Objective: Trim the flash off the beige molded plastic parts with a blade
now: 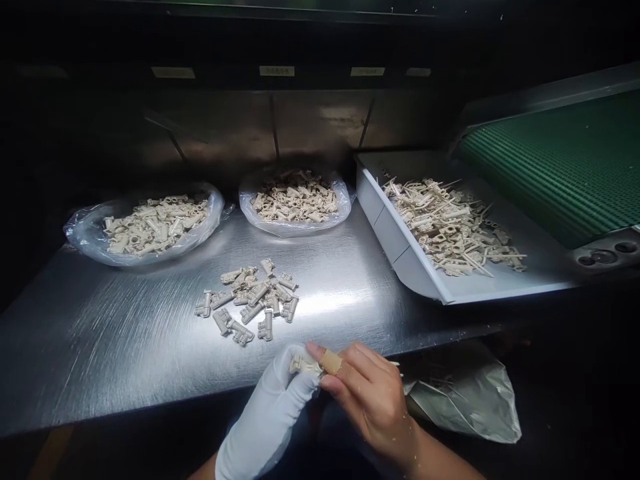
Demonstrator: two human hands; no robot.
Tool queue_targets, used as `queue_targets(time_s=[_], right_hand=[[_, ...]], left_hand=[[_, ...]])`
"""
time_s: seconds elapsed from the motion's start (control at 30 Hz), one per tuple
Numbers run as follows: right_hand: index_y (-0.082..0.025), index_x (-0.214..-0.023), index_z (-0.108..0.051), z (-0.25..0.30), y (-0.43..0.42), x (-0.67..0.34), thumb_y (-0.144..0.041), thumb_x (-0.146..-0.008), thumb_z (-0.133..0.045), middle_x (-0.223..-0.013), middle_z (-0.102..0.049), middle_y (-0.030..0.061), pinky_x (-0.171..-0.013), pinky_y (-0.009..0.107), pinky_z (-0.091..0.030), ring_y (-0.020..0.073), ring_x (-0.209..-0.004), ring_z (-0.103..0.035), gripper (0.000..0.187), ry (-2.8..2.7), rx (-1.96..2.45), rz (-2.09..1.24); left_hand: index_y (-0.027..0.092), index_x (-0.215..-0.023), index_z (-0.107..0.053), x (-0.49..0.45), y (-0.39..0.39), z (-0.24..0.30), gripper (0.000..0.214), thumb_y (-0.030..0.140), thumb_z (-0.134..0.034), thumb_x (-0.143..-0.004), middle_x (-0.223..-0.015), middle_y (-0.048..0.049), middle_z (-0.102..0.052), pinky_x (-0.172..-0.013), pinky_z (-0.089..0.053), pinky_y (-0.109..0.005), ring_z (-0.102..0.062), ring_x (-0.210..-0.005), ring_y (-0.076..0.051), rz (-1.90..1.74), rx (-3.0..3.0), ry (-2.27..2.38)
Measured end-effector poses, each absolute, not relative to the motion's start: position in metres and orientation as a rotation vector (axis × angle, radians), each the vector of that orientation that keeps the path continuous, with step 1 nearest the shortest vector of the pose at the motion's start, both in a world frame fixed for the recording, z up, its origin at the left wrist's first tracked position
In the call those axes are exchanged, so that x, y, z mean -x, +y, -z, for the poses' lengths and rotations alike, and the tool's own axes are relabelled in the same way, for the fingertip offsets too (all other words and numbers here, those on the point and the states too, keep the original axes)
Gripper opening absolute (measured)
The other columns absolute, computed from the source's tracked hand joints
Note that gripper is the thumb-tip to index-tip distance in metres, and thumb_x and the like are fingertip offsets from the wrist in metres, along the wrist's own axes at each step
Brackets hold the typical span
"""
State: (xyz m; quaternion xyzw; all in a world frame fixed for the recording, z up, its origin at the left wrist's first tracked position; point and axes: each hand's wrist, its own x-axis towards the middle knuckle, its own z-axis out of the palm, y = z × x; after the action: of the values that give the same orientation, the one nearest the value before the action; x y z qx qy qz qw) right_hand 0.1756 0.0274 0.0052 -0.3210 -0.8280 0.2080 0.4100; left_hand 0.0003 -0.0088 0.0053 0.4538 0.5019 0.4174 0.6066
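Nearest to us, our left hand (287,390), in a plain white glove, pinches a small beige part (303,365) between thumb and fingers, just in front of the table's near edge. Our bare right hand (375,393) meets it from the other side, thumb and forefinger closed on the part's right end; a band of tan tape (331,362) wraps one finger, and we make out no print on it. Below the edge to the right we see a crumpled grey-green bag (465,403), with no brand that we can read.

Past our hands stretches the brushed metal table (150,373), its surface bright with glare. A loose cluster of similar beige parts (259,293) lies on it, some touching, some apart. Farther right we have a pale tray (383,220) heaped with parts and thin sticks (445,227). Behind the cluster stand two clear plastic bags, the left one (83,233) and the middle one (295,230), both filled with beige parts.

Beyond the tray, at far right, we see a ribbed green belt (560,160). Farthest off, above the dark back panel (225,127), pale labels (277,71) sit in a row; the middle ones carry a line of characters too small and dim for us to read.
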Motion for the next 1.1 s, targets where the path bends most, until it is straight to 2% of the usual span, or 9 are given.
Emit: queue_targets(time_s=[0.17,0.27,0.4,0.5,0.57,0.7,0.83,0.97,1.1], right_hand=[[-0.021,-0.113,-0.072,-0.005,0.029,-0.176,-0.046,-0.109,-0.05,-0.081,-0.067,0.0021,-0.063,0.024,-0.048,0.0146,-0.068,-0.061,0.033,-1.76,0.94,-1.029],[-0.02,-0.094,-0.069,-0.003,0.029,-0.174,-0.056,-0.104,-0.056,-0.077,-0.063,0.0006,-0.059,0.023,-0.046,0.0139,-0.066,-0.058,0.039,-1.545,1.01,-1.321],[-0.022,-0.101,-0.066,0.001,0.025,-0.174,-0.051,-0.103,-0.058,-0.08,-0.06,-0.0004,-0.061,0.022,-0.048,0.014,-0.068,-0.058,0.031,-1.57,1.043,-1.497],[-0.023,-0.121,-0.06,0.001,0.025,-0.178,-0.034,-0.109,-0.047,-0.099,-0.066,0.0037,-0.078,0.027,-0.052,0.0174,-0.089,-0.065,0.021,-1.771,1.099,-1.253],[-0.024,-0.135,-0.056,-0.005,0.027,-0.183,-0.024,-0.112,-0.039,-0.106,-0.066,0.0054,-0.084,0.028,-0.05,0.0178,-0.096,-0.065,0.029,-1.927,1.071,-0.992],[-0.02,-0.149,-0.05,-0.031,0.034,-0.191,-0.025,-0.115,-0.035,-0.083,-0.062,0.001,-0.066,0.028,-0.043,0.0167,-0.073,-0.058,0.038,-2.237,0.943,-0.485],[-0.015,-0.133,-0.065,-0.061,0.041,-0.194,-0.032,-0.114,-0.039,-0.078,-0.063,0.0015,-0.061,0.034,-0.03,0.0179,-0.067,-0.051,0.036,-2.376,0.956,-0.07],[-0.013,-0.104,-0.073,-0.079,0.042,-0.192,-0.019,-0.107,-0.056,-0.069,-0.06,0.0001,-0.061,0.037,-0.024,0.0184,-0.064,-0.047,0.018,-2.417,0.886,0.188],[-0.017,-0.078,-0.066,-0.094,0.039,-0.188,-0.011,-0.1,-0.054,-0.063,-0.051,0.0,-0.061,0.037,-0.025,0.0195,-0.061,-0.042,0.026,-2.471,0.829,0.339]], left_hand=[[0.024,-0.092,-0.071,-0.002,-0.007,-0.005,0.018,0.04,-0.066,-0.098,-0.091,0.0015,-0.069,-0.086,-0.054,-0.027,-0.064,-0.088,-0.017,-1.118,-0.966,1.136],[0.025,-0.092,-0.074,-0.004,-0.007,-0.005,0.011,0.035,-0.071,-0.095,-0.091,0.0029,-0.069,-0.086,-0.054,-0.024,-0.065,-0.086,-0.016,-1.186,-0.971,1.149],[0.026,-0.1,-0.078,-0.004,-0.009,-0.004,0.018,0.041,-0.077,-0.09,-0.107,-0.0015,-0.076,-0.094,-0.056,-0.029,-0.07,-0.1,-0.02,-1.263,-0.887,1.172],[0.025,-0.1,-0.078,-0.002,-0.014,-0.001,0.023,0.046,-0.071,-0.094,-0.091,-0.0014,-0.076,-0.086,-0.058,-0.028,-0.069,-0.083,-0.018,-1.267,-0.914,1.247],[0.025,-0.103,-0.075,0.0,-0.018,0.001,0.024,0.045,-0.063,-0.099,-0.077,0.0014,-0.07,-0.076,-0.058,-0.025,-0.065,-0.071,-0.015,-1.223,-0.996,1.316],[0.027,-0.11,-0.071,0.005,-0.02,0.002,0.025,0.036,-0.048,-0.107,-0.099,-0.0026,-0.071,-0.089,-0.055,-0.03,-0.068,-0.093,-0.019,-1.129,-1.338,1.329],[0.032,-0.119,-0.065,0.008,-0.019,0.004,0.025,0.021,-0.045,-0.107,-0.118,-0.0018,-0.067,-0.1,-0.05,-0.032,-0.064,-0.11,-0.02,-1.117,-1.639,1.346],[0.029,-0.114,-0.064,0.008,-0.017,0.0,0.023,0.016,-0.048,-0.104,-0.113,-0.0032,-0.063,-0.098,-0.05,-0.034,-0.062,-0.105,-0.021,-1.146,-1.828,1.432],[0.028,-0.105,-0.068,0.005,-0.015,-0.005,0.02,0.018,-0.05,-0.102,-0.103,-0.0038,-0.063,-0.092,-0.052,-0.038,-0.062,-0.096,-0.023,-1.132,-1.822,1.472]])
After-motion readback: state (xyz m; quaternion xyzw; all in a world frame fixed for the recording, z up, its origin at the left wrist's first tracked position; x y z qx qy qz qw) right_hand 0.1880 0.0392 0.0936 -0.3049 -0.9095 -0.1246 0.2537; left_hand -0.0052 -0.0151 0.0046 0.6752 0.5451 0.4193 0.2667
